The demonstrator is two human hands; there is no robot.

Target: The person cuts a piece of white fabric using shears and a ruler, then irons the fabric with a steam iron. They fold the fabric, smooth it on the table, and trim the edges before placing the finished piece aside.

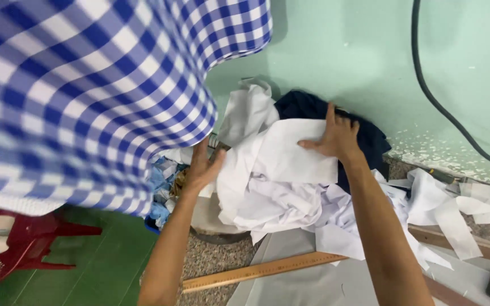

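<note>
Head view: I see the pile of white cloth scraps point(279, 181) heaped against the pale green wall point(336, 51), bulging over the near edge of the tabletop point(290, 283). My right hand point(336, 136) lies flat on the top sheet, fingers spread, its grip released and pressing, touching a dark navy cloth point(307, 105) behind. My left hand point(202, 167) cups the pile's left edge, open, not clenched. A wooden ruler point(262, 270) lies just below the pile. Blue-and-white checked fabric point(86, 96) hangs over the upper left, crowding that side. A red plastic chair point(12, 243) stands low left; a black cable point(443, 107) runs down the wall on the right, well apart.
</note>
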